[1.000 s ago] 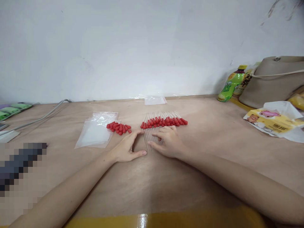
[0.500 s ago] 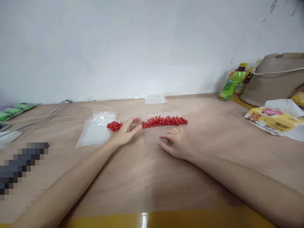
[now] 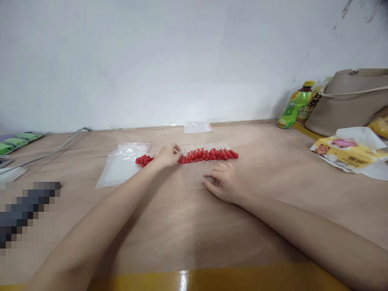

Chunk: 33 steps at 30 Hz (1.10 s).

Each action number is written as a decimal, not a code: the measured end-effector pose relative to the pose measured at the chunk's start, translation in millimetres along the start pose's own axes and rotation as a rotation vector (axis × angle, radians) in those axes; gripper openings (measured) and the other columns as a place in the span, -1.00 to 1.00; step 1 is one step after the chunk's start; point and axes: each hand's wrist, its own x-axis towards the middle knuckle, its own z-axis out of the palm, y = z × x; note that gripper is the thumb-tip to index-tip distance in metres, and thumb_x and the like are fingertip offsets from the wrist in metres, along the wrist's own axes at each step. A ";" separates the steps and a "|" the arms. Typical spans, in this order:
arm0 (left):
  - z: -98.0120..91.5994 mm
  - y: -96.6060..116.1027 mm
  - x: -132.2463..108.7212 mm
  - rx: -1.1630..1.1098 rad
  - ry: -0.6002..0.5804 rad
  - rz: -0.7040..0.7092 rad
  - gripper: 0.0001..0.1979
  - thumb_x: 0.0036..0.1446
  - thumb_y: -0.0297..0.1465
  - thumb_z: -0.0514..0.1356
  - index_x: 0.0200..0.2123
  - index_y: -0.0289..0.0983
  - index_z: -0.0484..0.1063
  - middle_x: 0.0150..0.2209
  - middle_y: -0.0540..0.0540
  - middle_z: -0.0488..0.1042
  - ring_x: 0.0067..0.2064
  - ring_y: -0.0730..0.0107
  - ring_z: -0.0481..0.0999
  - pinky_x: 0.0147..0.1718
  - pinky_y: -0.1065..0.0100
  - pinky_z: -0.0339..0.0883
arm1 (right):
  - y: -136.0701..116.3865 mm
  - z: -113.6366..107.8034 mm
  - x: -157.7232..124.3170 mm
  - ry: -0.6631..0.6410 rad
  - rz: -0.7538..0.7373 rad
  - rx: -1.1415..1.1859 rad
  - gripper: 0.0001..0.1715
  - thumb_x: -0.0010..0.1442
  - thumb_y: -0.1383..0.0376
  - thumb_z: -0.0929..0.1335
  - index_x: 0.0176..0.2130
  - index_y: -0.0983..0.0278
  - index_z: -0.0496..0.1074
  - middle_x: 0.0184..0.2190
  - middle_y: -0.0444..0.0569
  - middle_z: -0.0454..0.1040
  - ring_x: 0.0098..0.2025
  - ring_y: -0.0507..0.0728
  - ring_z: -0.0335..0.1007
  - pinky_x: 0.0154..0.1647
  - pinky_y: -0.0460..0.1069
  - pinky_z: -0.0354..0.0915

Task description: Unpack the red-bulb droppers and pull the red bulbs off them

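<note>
— Pale wooden table [image 3: 273, 210] against a white wall [image 3: 182, 60]. What lies on it?

— Mostly a row of droppers [image 3: 209, 154], a little beyond the middle, toward the far edge. The row runs left to right. Each dropper's long axis runs from the far edge to the near one, fanning out slightly.

— Which way do they point?

— Hard to say. The red caps form a band, and clear glass tubes [image 3: 194, 178] show on both sides of it. I cannot tell whether that is one layer or two.

— And the hands?

— The left hand [image 3: 166, 156] sits at the row's left end with its fingers curled together. Whether they pinch anything is hidden by the knuckles. The right hand [image 3: 222, 182] lies loosely bent on the near ends of the tubes, touching them from above and clasping nothing.

— What else is around?

— A heap of loose bulbs [image 3: 144, 160] just left of the left hand, partly covered by it, and beyond them a plastic bag [image 3: 121, 165]. At the far right corner are a bottle [image 3: 294, 106], a handbag [image 3: 348, 103] cut off by the frame and a tissue pack [image 3: 348, 155].
</note>
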 end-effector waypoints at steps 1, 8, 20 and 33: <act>1.2 0.7 1.6 0.038 -0.020 -0.018 -0.76 -0.14 -0.31 0.21 -0.34 -0.25 0.34 -0.51 -0.01 0.45 -0.53 0.39 0.42 -0.48 0.38 0.24 | -0.1 -0.1 0.0 -0.002 -0.002 -0.006 -0.83 0.08 0.23 0.32 -0.37 0.25 0.48 -0.57 -0.13 0.39 -0.43 0.03 0.22 -0.31 -0.01 -0.04; 6.2 8.2 7.7 0.220 -0.073 -0.103 -0.66 -0.15 -0.36 0.20 -0.22 -0.25 0.30 -0.48 -0.08 0.48 -0.49 0.28 0.46 -0.50 0.36 0.22 | -1.8 -2.3 1.0 0.004 -0.008 -0.023 -0.84 0.09 0.25 0.31 -0.39 0.24 0.48 -0.58 -0.15 0.39 -0.45 0.02 0.20 -0.34 -0.01 -0.07; -16.8 -9.5 -53.3 0.208 0.255 0.397 -0.76 0.16 -0.31 0.01 -0.11 -0.25 0.19 -0.36 -0.06 0.42 -0.35 0.35 0.46 -0.38 0.33 0.32 | 1.6 1.0 1.3 0.191 -0.003 0.005 -0.63 0.08 0.26 0.31 -0.08 0.28 0.37 -0.31 0.01 0.40 -0.23 0.11 0.30 -0.18 0.05 0.17; 22.3 -31.3 -94.5 0.367 0.361 1.063 -0.87 0.10 -0.47 0.15 -0.23 -0.28 0.32 -0.36 -0.03 0.46 -0.36 0.50 0.46 -0.33 0.47 0.36 | 4.8 -6.8 6.5 -0.049 -0.253 -0.094 -0.65 0.17 0.10 0.27 -0.12 0.20 0.41 -0.13 -0.04 0.45 0.04 0.15 0.23 0.16 0.20 -0.06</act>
